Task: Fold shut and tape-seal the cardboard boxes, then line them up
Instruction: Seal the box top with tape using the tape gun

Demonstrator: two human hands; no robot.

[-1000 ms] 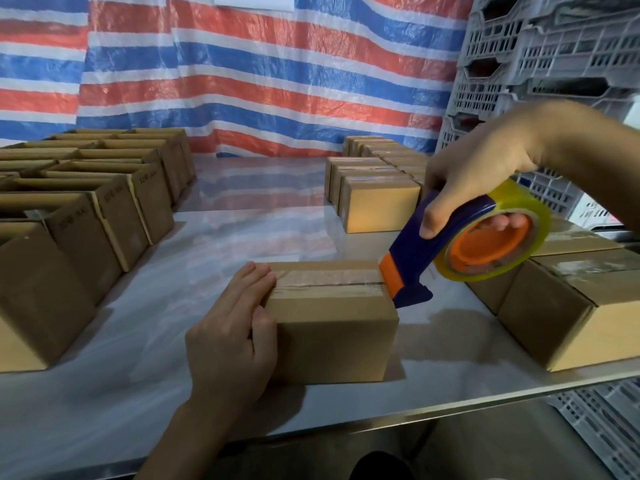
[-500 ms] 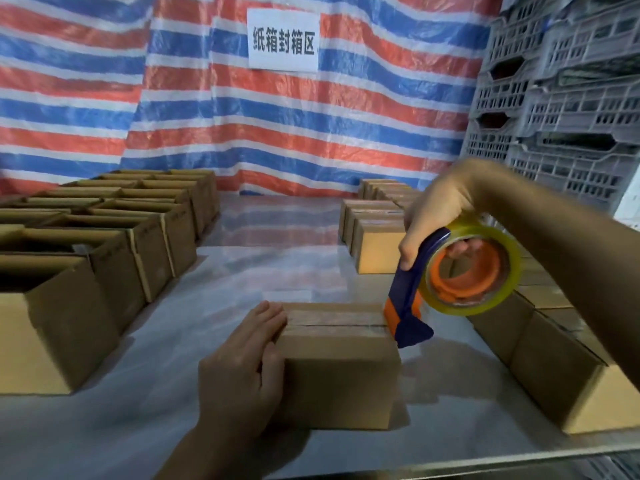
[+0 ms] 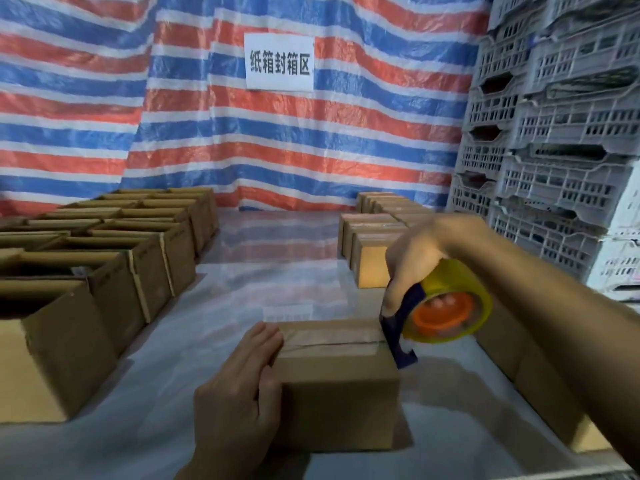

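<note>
Dispenser lowered onto box edge; glossy table, striped tarp, stacked crates.

Single head-worn wide-angle view, facing forward and down across the table toward the striped tarp wall. Close range: left hand and right hand fill the lower frame.

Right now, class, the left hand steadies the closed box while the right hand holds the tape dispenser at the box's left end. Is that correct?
Not quite: the head view shows the tape dispenser at the right end of the box, not the left. The left hand does steady the box and the right hand holds the dispenser.
</note>
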